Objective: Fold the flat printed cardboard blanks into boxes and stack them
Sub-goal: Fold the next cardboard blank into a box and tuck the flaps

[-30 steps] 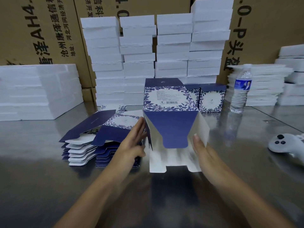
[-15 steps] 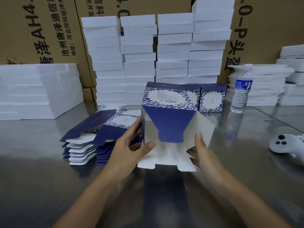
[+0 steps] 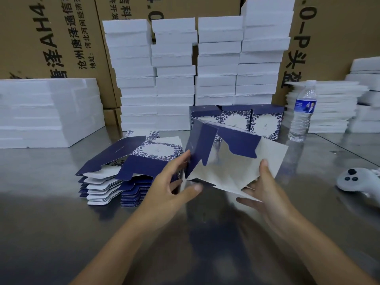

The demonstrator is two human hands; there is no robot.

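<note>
A half-folded box blank [image 3: 232, 161], navy printed outside and white inside, hangs above the steel table with its open end and flaps toward me. My left hand [image 3: 174, 186] grips its left wall, thumb under the lower edge. My right hand [image 3: 265, 188] holds the right flap, thumb on its inner face and fingers underneath. A fanned pile of flat blanks [image 3: 127, 169] lies on the table to the left. Three folded blue floral boxes [image 3: 265, 122] stand in a row behind the held blank.
White foam blocks [image 3: 195, 68] are stacked in columns at the back, with more foam at the left [image 3: 47, 112] and right [image 3: 329, 108]. A water bottle [image 3: 302, 112] stands at the right. A white controller [image 3: 357, 179] lies near the right edge. Brown cartons form the back wall.
The box was upright with its printed face toward me; it has tipped back and lower, its flaps spreading open. Both hands shifted lower along its sides.
</note>
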